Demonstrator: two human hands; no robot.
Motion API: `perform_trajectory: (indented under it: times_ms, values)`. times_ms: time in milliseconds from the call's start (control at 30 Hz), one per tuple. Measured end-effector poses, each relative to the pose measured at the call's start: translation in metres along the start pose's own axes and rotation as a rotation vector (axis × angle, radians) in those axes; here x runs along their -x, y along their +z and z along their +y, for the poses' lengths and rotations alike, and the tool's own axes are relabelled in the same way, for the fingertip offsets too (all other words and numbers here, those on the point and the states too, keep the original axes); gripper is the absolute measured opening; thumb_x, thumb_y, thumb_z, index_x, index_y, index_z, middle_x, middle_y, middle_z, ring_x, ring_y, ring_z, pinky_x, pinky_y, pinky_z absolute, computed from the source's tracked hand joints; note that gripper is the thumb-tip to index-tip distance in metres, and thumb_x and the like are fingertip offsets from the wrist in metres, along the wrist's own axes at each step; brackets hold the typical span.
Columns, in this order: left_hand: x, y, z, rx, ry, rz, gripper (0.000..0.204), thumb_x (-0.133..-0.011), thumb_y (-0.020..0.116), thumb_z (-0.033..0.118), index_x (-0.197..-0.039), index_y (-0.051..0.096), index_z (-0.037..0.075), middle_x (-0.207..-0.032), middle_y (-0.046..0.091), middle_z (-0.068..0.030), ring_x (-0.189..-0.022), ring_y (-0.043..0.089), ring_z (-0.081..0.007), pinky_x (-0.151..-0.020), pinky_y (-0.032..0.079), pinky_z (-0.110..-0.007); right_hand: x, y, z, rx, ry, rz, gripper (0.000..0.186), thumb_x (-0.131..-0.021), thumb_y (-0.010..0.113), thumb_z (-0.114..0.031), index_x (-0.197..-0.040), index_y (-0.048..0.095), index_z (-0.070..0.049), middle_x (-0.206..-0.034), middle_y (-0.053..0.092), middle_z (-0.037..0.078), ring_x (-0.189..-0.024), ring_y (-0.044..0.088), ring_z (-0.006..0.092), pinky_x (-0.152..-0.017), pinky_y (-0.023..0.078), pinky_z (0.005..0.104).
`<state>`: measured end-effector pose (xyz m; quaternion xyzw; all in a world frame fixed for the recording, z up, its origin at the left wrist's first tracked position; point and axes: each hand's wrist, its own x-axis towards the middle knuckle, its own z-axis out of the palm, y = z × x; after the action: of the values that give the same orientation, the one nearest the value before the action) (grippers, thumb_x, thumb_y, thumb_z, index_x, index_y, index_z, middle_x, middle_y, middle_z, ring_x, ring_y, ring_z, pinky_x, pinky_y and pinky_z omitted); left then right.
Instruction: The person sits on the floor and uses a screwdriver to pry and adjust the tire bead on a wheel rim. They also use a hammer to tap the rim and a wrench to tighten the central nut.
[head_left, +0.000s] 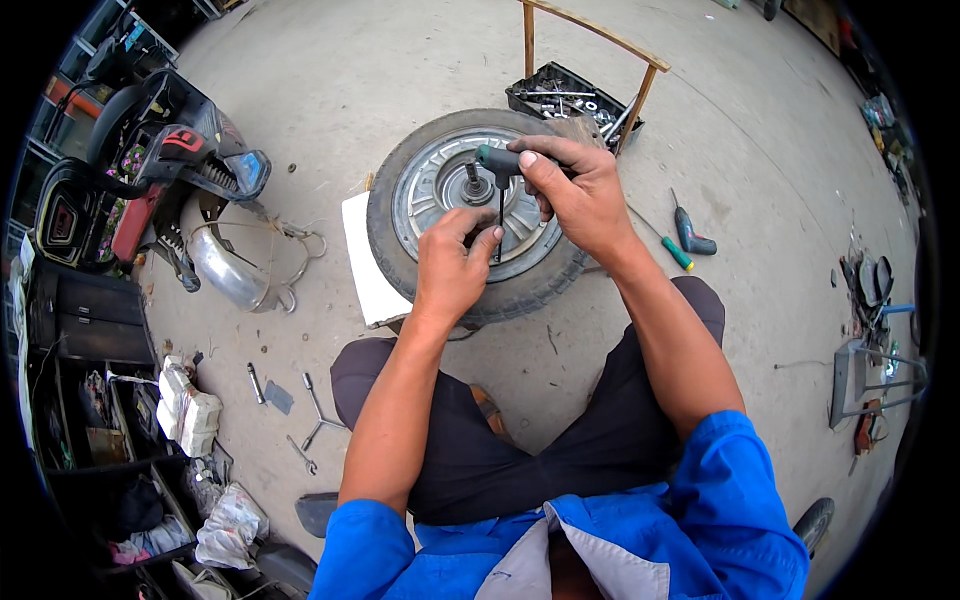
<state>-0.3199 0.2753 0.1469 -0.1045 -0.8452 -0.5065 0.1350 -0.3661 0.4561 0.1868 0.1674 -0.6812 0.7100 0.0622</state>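
Note:
In front of my knees lies a wheel, its black tyre (395, 245) around a grey metal hub (425, 185) with an axle (473, 178) standing up at the centre. My right hand (585, 195) is closed around the dark, green-ended grip of a T-handle hex key (500, 158). The key's thin shaft points down onto the near right part of the hub; whether its tip sits in a screw I cannot tell. My left hand (458, 258) pinches the lower shaft between thumb and fingers, just above the hub face.
Beyond the wheel is a black toolbox (570, 95) of sockets with a wooden frame (600, 28) over it. Right of the wheel lie a green-yellow screwdriver (677, 254) and another T-handle tool (692, 232). At left are a scooter (170, 170), a three-armed wrench (318, 415) and a spanner (302, 455).

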Motion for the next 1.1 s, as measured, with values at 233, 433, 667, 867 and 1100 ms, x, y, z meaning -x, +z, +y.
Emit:
perform_trajectory:
  times_ms: [233,433,667,867,1100]
  values:
    - [-0.005,0.003,0.001,-0.011,0.002,-0.003,0.013,-0.087,0.072,0.003,-0.098,0.072,-0.003,-0.082,0.068,-0.0119,-0.072,0.064,-0.0178,-0.066,0.050,-0.031,0.001,0.000,-0.003,0.032,-0.035,-0.022,0.026,-0.097,0.067,-0.018,-0.111,0.073,0.004,-0.080,0.067,0.000,-0.068,0.057,0.0050,-0.059,0.046,0.0233]
    - [-0.006,0.004,0.002,-0.026,0.023,0.000,0.011,-0.087,0.071,0.001,-0.097,0.071,-0.003,-0.082,0.069,-0.0114,-0.072,0.064,-0.0184,-0.066,0.049,-0.032,0.002,-0.003,-0.007,0.063,-0.054,-0.053,0.025,-0.096,0.066,-0.015,-0.110,0.073,0.004,-0.085,0.071,0.004,-0.077,0.061,0.0081,-0.066,0.049,0.0253]
    - [-0.004,0.003,0.000,0.006,0.076,-0.007,0.009,-0.084,0.069,-0.002,-0.093,0.070,-0.004,-0.080,0.067,-0.0136,-0.068,0.063,-0.0231,-0.064,0.048,-0.034,0.005,-0.005,-0.008,0.055,-0.142,-0.110,0.021,-0.096,0.064,-0.011,-0.110,0.074,0.001,-0.072,0.063,0.000,-0.058,0.054,0.0031,-0.050,0.043,0.0200]
    - [-0.001,-0.001,-0.001,-0.033,0.063,-0.027,0.007,-0.086,0.069,-0.003,-0.092,0.070,-0.003,-0.081,0.068,-0.0111,-0.072,0.063,-0.0182,-0.067,0.049,-0.031,0.007,-0.005,-0.019,0.083,-0.067,-0.154,0.023,-0.094,0.064,-0.011,-0.109,0.074,0.004,-0.088,0.072,0.008,-0.077,0.064,0.0112,-0.066,0.051,0.0276]
    - [0.001,-0.002,0.001,-0.009,0.066,-0.022,0.006,-0.085,0.070,-0.003,-0.091,0.070,-0.003,-0.081,0.068,-0.0111,-0.072,0.064,-0.0181,-0.067,0.050,-0.031,0.012,-0.004,-0.024,0.099,-0.066,-0.169,0.024,-0.093,0.064,-0.010,-0.109,0.074,0.005,-0.088,0.073,0.010,-0.077,0.065,0.0117,-0.068,0.052,0.0281]
